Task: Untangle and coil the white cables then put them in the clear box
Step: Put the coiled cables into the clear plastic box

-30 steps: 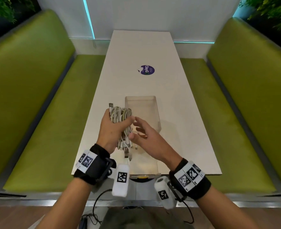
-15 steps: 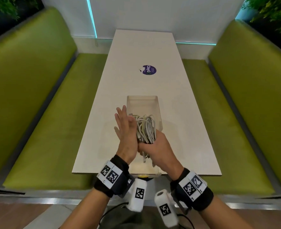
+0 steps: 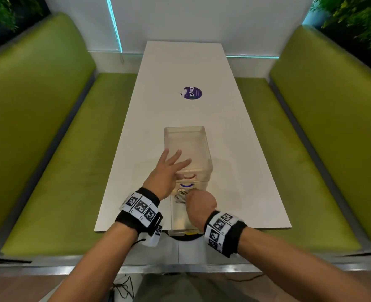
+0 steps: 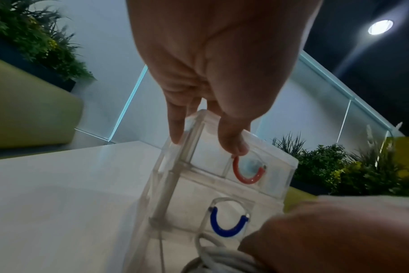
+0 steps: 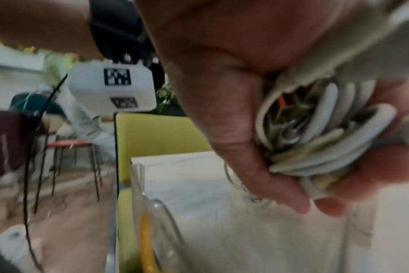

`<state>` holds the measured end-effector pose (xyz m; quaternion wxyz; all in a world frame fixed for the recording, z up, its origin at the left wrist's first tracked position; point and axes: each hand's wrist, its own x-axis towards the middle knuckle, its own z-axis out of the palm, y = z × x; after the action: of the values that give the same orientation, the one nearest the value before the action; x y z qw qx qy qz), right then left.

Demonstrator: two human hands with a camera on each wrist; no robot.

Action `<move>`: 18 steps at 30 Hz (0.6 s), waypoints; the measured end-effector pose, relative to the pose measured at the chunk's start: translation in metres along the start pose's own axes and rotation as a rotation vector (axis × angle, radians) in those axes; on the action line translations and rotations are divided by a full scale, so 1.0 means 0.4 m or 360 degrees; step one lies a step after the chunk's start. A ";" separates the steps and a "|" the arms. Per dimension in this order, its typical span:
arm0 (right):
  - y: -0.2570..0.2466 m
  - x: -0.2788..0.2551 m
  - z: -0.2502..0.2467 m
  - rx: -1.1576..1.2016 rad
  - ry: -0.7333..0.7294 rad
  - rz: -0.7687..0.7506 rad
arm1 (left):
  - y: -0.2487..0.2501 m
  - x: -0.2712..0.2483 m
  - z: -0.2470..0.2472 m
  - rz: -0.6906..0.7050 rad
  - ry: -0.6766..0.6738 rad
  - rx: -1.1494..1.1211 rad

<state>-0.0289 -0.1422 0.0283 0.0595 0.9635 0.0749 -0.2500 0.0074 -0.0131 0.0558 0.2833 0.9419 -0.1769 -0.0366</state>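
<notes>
The clear box (image 3: 186,130) stands on the white table (image 3: 136,149) and has red and blue drawer handles on its near face. Its lowest drawer (image 3: 179,222), with a yellow handle (image 5: 144,238), is pulled out toward me. My right hand (image 3: 200,202) grips the coiled bundle of white cables (image 3: 180,196) low inside that drawer. The right wrist view shows its fingers curled around the cables (image 5: 334,140). My left hand (image 3: 168,170) lies flat with spread fingers on the box top, and its fingertips (image 4: 175,136) touch the box (image 4: 266,166).
Green benches (image 3: 49,171) run along both sides of the narrow table. A purple round sticker (image 3: 192,92) lies on the far half of the tabletop. The near table edge (image 3: 245,228) is just behind my wrists. Black wires hang below it.
The cable bundle went from my left hand to my right. My right hand then carried it down into the pulled-out drawer, and my left hand moved onto the box top.
</notes>
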 end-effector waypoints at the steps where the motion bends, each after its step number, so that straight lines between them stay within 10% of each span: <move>1: -0.014 0.015 0.001 -0.0043 -0.0044 0.0055 | 0.001 0.001 0.001 -0.0004 -0.0014 0.0052; 10: -0.113 0.082 0.030 -0.0345 -0.0382 0.0665 | 0.010 0.008 -0.008 -0.0006 -0.0066 0.0242; 18: -0.064 -0.006 -0.021 -0.1116 -0.0326 -0.0084 | 0.019 0.016 -0.016 -0.0079 -0.0112 0.0261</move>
<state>-0.0314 -0.1162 0.0346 0.3870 0.8523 0.1745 -0.3056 0.0120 -0.0180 0.0653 0.1977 0.9642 -0.1657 -0.0621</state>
